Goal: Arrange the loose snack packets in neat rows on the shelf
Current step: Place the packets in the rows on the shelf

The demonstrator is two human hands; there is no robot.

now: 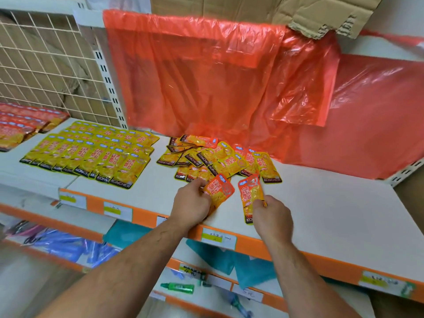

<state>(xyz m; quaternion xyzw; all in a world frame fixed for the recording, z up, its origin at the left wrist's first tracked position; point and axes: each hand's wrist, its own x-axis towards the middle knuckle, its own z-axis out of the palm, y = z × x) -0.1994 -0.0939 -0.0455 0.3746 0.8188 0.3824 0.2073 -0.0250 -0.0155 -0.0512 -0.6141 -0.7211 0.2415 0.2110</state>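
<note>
Right packet (249,193) pointing away, left packet (220,189) tilted

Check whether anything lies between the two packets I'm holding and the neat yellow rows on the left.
Nothing visible does. Bare shelf runs from the held packets to the rows; the loose pile sits farther back.
</note>
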